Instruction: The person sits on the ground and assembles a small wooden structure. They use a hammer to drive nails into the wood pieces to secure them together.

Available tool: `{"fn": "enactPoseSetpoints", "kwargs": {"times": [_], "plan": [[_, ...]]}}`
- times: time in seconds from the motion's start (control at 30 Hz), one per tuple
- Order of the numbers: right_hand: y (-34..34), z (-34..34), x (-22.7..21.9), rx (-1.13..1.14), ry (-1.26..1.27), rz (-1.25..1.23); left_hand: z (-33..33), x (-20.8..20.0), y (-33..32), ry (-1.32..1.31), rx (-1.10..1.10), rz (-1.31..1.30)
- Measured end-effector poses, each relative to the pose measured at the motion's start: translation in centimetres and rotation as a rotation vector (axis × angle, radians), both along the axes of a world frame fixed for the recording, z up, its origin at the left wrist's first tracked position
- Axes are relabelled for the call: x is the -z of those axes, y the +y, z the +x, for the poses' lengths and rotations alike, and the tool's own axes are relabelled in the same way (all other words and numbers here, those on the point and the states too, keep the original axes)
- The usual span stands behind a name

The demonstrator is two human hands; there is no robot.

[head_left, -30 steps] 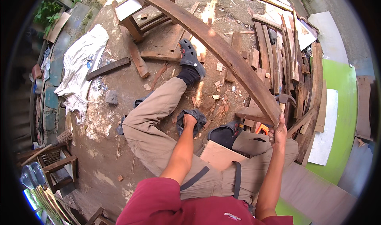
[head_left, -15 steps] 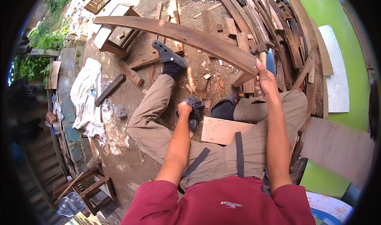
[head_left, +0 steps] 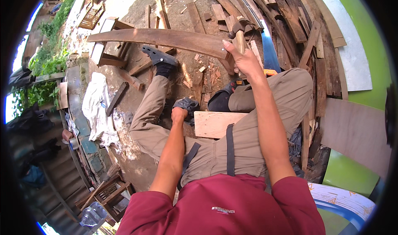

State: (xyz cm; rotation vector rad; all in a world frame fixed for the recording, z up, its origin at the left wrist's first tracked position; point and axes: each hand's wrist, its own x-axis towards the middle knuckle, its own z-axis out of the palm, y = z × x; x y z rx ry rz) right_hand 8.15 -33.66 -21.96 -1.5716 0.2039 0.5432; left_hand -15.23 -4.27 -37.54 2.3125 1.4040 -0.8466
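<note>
My right hand (head_left: 244, 63) is closed round the pale wooden handle of a hammer (head_left: 239, 41), head up. Its thumb also presses on the near end of a long, curved brown plank (head_left: 157, 38), which stretches away to the left above the ground. Between my legs, my left hand (head_left: 179, 114) is closed on a crumpled black plastic bag (head_left: 188, 104); its fingertips are hidden. A pale rectangular board (head_left: 215, 124) lies by my lap, against my thigh. Under the plank's near end shows a shorter wood piece (head_left: 228, 65), partly covered by my right hand.
A handsaw (head_left: 270, 53) with a blue-tinted blade lies beyond my right knee, beside a large pile of planks (head_left: 290, 19). Wood scraps (head_left: 213, 75) litter the dirt ahead. White cloth (head_left: 97, 110) and a dark wood block (head_left: 117, 98) lie left. A small wooden frame (head_left: 112, 42) stands behind the plank.
The plank's near end and the hammer have moved left with my right hand. My left hand stays by the black bag. The whole view has shifted somewhat.
</note>
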Motion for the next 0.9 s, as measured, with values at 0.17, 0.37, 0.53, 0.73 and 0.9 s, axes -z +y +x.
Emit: {"fn": "enactPoseSetpoints", "kwargs": {"times": [0.17,0.37,0.53,0.73,0.9], "plan": [[0.9,-0.1,0.5,-0.032,0.002,-0.013,-4.7,7.2,6.7,-0.031,0.461,-0.167],[0.7,0.2,0.4,0.0,-0.051,-0.001,-3.7,5.5,5.0,0.198,0.626,-0.307],[0.2,-0.3,-1.2,-0.072,0.06,-0.03,-2.2,0.6,5.1,0.286,0.035,-0.656],[0.0,0.0,-0.7,-0.096,0.085,0.021,-1.9,-6.5,7.9,0.098,-0.583,-0.953],[-0.2,0.1,-0.3,-0.079,0.084,-0.049,-2.0,-8.7,9.9,-0.031,-0.391,-1.186]]}}
